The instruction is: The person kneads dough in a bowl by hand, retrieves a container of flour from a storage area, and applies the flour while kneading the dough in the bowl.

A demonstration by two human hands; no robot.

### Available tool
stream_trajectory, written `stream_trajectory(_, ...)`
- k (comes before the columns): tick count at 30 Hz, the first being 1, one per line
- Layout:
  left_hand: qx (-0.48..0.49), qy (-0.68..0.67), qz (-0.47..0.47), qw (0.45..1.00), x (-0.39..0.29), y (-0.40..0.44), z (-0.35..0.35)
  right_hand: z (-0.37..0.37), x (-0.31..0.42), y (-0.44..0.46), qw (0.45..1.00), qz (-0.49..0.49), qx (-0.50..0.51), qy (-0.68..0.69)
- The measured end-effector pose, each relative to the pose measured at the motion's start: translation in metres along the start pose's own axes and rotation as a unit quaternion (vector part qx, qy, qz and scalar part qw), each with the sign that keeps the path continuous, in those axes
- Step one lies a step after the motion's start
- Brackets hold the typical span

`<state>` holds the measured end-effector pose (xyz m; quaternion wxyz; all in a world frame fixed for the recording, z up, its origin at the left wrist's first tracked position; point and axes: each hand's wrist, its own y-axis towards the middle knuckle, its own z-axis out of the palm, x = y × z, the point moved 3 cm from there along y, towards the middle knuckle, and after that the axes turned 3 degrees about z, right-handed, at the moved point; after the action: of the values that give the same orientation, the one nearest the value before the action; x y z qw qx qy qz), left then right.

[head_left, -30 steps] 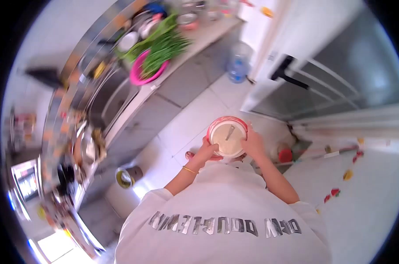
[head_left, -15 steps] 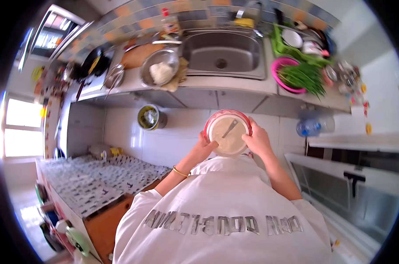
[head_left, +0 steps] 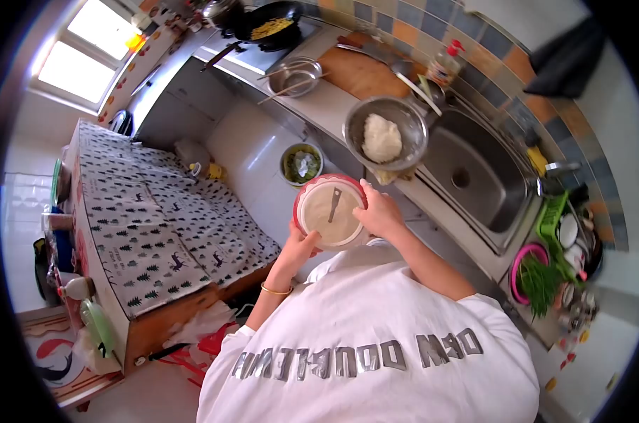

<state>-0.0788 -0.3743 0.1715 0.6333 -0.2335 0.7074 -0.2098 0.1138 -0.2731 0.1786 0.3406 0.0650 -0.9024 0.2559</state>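
Note:
A round container point(head_left: 318, 224) with a red patterned rim and a pale beige inside or top is held up in front of my body. On its pale surface lies a grey, flat-handled utensil point(head_left: 334, 204). My left hand point(head_left: 302, 244) grips the container's lower left side, thumb over the rim. Around its right side my right hand point(head_left: 377, 211) is closed, with the thumb on the rim. Just beyond, on the counter edge, a metal bowl point(head_left: 355, 144) holds a white doughy lump point(head_left: 382, 138).
A sink point(head_left: 474, 201) lies right of the metal bowl, beside a pink basin point(head_left: 515, 282) of greens. Farther back are a cutting board point(head_left: 358, 70), a smaller bowl with chopsticks point(head_left: 296, 86) and a wok point(head_left: 270, 15). A cloth-covered table point(head_left: 150, 218) stands left; a bin point(head_left: 284, 166) is on the floor.
The view has turned left, from the door side past the sink toward the stove and the covered table. Both hands keep hold of the container throughout.

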Motion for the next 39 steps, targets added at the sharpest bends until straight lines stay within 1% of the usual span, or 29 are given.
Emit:
stream_trajectory(1,-0.018,-0.007,-0.002,1.000,-0.007,0.011,-0.009,-0.003,0.010,0.022,1.000,-0.007,0.019,-0.002)
stream_trajectory(3,-0.049,-0.022,-0.007,0.999,-0.024,0.027,-0.025,-0.010,0.030,0.062,0.999,-0.048,0.018,-0.017)
stream_trajectory(5,-0.067,-0.047,-0.041,0.996,-0.041,0.040,-0.041,-0.018,0.053,0.091,0.997,-0.080,0.018,-0.003)
stream_trajectory(6,-0.076,-0.059,-0.049,0.994,-0.053,0.053,-0.050,-0.021,0.063,0.107,0.996,-0.083,0.019,0.004)
stream_trajectory(8,-0.071,-0.047,-0.036,0.996,-0.068,0.080,-0.068,-0.031,0.081,0.137,0.997,-0.068,0.034,-0.006)
stream_trajectory(10,-0.050,-0.029,-0.016,0.998,-0.085,0.107,-0.086,-0.037,0.093,0.164,0.998,-0.052,0.028,-0.006)
stream_trajectory(13,-0.037,-0.002,-0.031,0.999,-0.115,0.153,-0.107,-0.046,0.103,0.204,0.999,-0.020,0.007,0.027)
stream_trajectory(14,-0.018,0.009,-0.028,0.999,-0.121,0.171,-0.116,-0.052,0.108,0.215,1.000,0.003,0.008,0.016)
stream_trajectory(18,0.067,0.050,-0.019,0.996,-0.150,0.241,-0.139,-0.055,0.104,0.258,0.997,0.045,-0.067,0.019)
stream_trajectory(19,0.091,0.061,-0.019,0.994,-0.158,0.255,-0.141,-0.056,0.103,0.265,0.995,0.058,-0.078,0.024)
stream_trajectory(22,0.118,0.087,-0.043,0.988,-0.179,0.293,-0.142,-0.064,0.099,0.284,0.987,0.098,-0.118,0.041)
stream_trajectory(25,0.145,0.105,-0.069,0.981,-0.187,0.326,-0.141,-0.073,0.097,0.293,0.979,0.133,-0.134,0.075)
stream_trajectory(26,0.170,0.120,-0.066,0.976,-0.189,0.339,-0.140,-0.070,0.090,0.299,0.973,0.135,-0.171,0.080)
stream_trajectory(29,0.197,0.144,-0.068,0.967,-0.213,0.348,-0.135,-0.078,0.090,0.301,0.959,0.163,-0.212,0.095)
stream_trajectory(30,0.212,0.153,-0.055,0.964,-0.217,0.355,-0.135,-0.080,0.092,0.301,0.958,0.171,-0.211,0.097)
stream_trajectory(33,0.203,0.175,-0.034,0.963,-0.231,0.368,-0.135,-0.079,0.093,0.310,0.947,0.200,-0.227,0.105)
stream_trajectory(37,0.234,0.203,-0.010,0.951,-0.252,0.382,-0.134,-0.088,0.100,0.316,0.943,0.238,-0.207,0.110)
stream_trajectory(39,0.208,0.208,-0.018,0.956,-0.249,0.392,-0.137,-0.085,0.095,0.319,0.945,0.208,-0.227,0.111)
